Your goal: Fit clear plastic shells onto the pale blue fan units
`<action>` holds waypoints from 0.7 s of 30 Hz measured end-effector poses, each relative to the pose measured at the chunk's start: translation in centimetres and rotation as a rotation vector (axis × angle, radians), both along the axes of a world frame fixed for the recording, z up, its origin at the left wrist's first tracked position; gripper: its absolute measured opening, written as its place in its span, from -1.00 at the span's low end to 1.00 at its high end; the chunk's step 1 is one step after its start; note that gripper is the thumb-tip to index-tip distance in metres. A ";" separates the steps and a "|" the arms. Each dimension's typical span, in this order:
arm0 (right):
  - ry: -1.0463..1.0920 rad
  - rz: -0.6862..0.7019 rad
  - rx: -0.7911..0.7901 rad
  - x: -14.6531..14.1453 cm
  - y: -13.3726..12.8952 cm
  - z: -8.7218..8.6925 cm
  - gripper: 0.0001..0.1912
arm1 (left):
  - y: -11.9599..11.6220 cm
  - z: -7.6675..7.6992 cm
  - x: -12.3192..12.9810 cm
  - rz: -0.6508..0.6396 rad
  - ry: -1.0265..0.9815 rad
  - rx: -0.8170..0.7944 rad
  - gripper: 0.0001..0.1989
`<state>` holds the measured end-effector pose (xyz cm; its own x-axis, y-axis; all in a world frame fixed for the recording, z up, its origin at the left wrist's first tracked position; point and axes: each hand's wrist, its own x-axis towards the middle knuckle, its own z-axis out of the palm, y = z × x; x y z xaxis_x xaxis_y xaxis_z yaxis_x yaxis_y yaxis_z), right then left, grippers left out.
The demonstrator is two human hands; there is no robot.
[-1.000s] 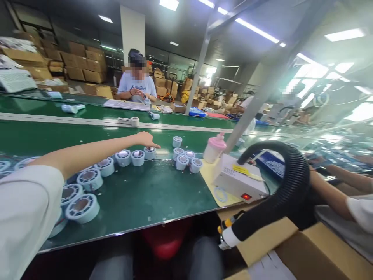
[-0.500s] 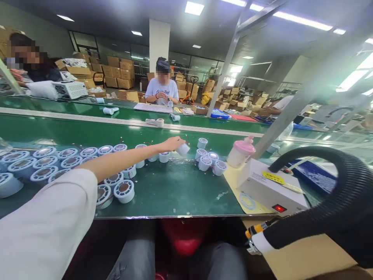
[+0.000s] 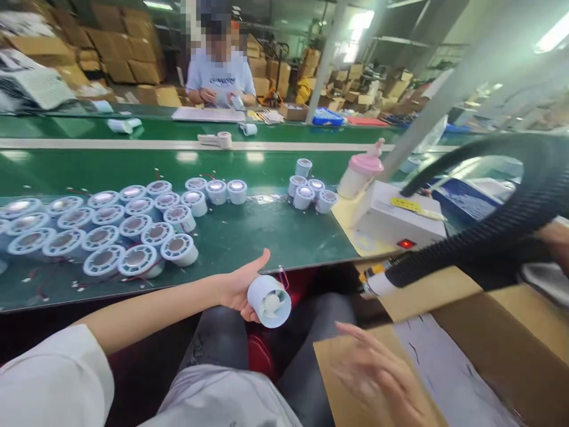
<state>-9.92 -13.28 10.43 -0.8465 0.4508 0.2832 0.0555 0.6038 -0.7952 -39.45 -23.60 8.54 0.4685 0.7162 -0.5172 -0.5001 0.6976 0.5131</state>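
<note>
My left hand (image 3: 236, 289) grips a small round fan (image 3: 269, 301), a pale blue cylinder with white blades inside, its open end turned towards me. The fan is off the table, just past the front edge and above my lap. Thin red and blue wires stick up from its side. Over a cardboard box flap at lower right, my right hand (image 3: 377, 367) is blurred, with fingers stretched out and nothing visible in it. Several matching fans (image 3: 134, 260) stand on the green table (image 3: 240, 237) to the left, and a smaller group (image 3: 304, 197) stands farther right.
A pink-lidded container (image 3: 353, 176) stands beside a grey-white box with a red switch (image 3: 391, 216). A black flexible hose (image 3: 466, 234) arches over the right side. An open cardboard box (image 3: 493, 332) is at lower right. Across the bench sits a co-worker (image 3: 221, 77).
My left hand has drawn back from the far part of the table with the fan. My right hand has come into view at lower right. The view has tilted downwards.
</note>
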 end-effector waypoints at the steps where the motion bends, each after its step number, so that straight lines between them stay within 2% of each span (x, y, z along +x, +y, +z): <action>1: -0.005 0.052 0.074 -1.0 -0.5 -0.1 -0.53 | 0.1 -0.5 0.4 -0.020 0.011 -0.006 -0.06; 3: -0.034 0.135 0.325 -3.3 -1.3 -0.1 -0.51 | 0.2 -1.1 0.9 -0.079 0.058 -0.023 -0.05; 6: -0.138 0.097 0.671 -6.3 -1.8 0.2 -0.59 | 0.2 -1.2 1.5 -0.196 0.156 -0.034 0.01; 8: -0.213 0.075 0.753 -7.3 -1.9 0.5 -0.60 | 0.3 -0.9 1.9 -0.286 0.233 -0.013 0.02; 10: -0.296 0.080 0.757 -7.5 -1.7 0.5 -0.64 | 0.5 -0.3 2.2 -0.366 0.298 0.043 -0.08; 12: -0.363 0.108 0.669 -7.3 -1.5 0.5 -0.72 | 0.6 0.7 2.5 -0.393 0.357 0.131 -0.30; 14: -0.389 0.150 0.488 -7.0 -1.3 0.4 -0.82 | 0.5 1.8 2.7 -0.386 0.484 0.246 -0.53; 16: -0.367 0.174 0.271 -6.7 -1.2 0.4 -0.89 | 0.2 2.8 2.8 -0.344 0.704 0.393 -0.69; 19: -0.278 0.121 0.006 -6.4 -1.5 0.4 -0.89 | -0.5 3.5 2.9 -0.192 1.074 0.633 -0.75; 21: -0.206 0.038 -0.098 -6.4 -1.8 0.0 -0.87 | -1.0 3.3 3.0 -0.077 1.211 0.745 -0.66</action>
